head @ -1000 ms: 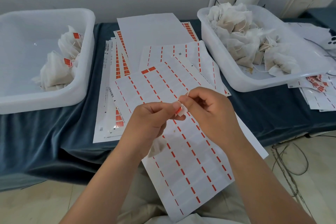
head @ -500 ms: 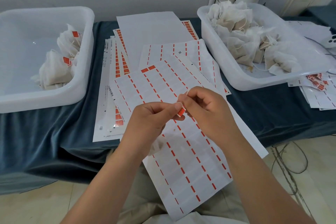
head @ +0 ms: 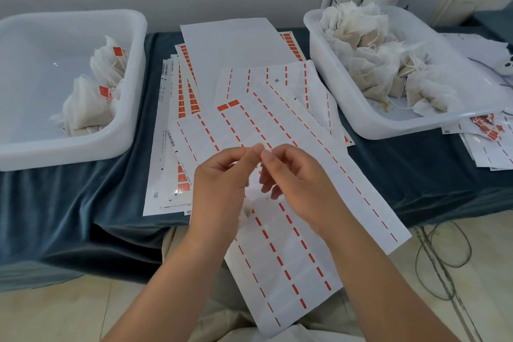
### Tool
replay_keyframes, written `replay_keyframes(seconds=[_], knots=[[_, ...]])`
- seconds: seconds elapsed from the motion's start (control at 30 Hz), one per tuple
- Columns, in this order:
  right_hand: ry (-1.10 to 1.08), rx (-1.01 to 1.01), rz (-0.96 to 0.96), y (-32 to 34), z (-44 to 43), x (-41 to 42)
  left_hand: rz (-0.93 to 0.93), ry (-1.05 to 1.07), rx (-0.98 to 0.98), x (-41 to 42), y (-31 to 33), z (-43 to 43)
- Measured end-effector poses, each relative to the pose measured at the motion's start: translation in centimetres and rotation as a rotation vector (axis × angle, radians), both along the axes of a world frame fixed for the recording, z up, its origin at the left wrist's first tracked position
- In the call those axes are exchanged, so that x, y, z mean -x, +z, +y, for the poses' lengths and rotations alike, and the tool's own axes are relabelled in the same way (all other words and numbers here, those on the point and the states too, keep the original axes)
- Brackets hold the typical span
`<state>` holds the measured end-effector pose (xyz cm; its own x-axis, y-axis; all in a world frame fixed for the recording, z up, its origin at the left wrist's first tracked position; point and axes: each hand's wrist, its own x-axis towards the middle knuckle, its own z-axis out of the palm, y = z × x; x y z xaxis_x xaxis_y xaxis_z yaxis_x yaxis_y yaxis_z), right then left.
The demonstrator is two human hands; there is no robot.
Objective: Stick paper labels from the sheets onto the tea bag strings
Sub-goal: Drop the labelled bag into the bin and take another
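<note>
Starting at the left hand [head: 219,189]: curled, thumb and forefinger nipped together at the tips on what must be the label, hidden in the pinch and too small to confirm. Far out to that hand's left, lying in the left tub [head: 136,64]: a few finished bags [head: 83,111], orange tags showing. Up beyond its knuckles, a stack of full label sheets [head: 183,91], orange rows intact. Dangling just under its palm, a pale blur, most likely the tea bag [head: 246,212] in work, string lost from sight. Spread beneath both hands, the stripped sheet [head: 291,244], nearly picked clean, only two orange labels [head: 228,105] left at its far corner. Across now to the right hand [head: 297,183]: fingertips pinching in against the left's, touching, lower fingers loosely fanned. Reads as folding the label shut round the string, going by the pose alone. Well off to its right, heaped in the right tub [head: 333,91]: unlabelled bags [head: 374,64], a big pile. So, a handful done, one under way, far more waiting, and plenty of labels to spare.
</note>
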<state>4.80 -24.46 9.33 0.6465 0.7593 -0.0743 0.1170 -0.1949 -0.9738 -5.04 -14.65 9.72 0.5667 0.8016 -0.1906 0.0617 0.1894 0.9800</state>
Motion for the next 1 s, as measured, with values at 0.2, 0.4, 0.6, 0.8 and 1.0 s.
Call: replay_keyframes(seconds=[0.2, 0.4, 0.6, 0.8, 1.0], knots=[[-0.032, -0.127, -0.137, -0.17, -0.15, 0.23, 0.003, -0.055, 0.048, -0.22, 0.33, -0.61], [-0.056, -0.093, -0.150, -0.41, -0.09, 0.15, 0.056, -0.081, -0.195, -0.08, 0.32, -0.89], [0.007, -0.103, -0.112, -0.22, -0.33, -0.04, 0.037, -0.092, -0.181, 0.04, 0.23, -0.38], [0.092, -0.045, -0.114, -0.08, -0.44, -0.19, 0.029, -0.125, -0.144, -0.13, 0.08, -0.44], [0.024, -0.030, -0.257, -0.08, -0.16, 0.04, 0.041, -0.087, -0.121, 0.13, 0.27, 0.01]])
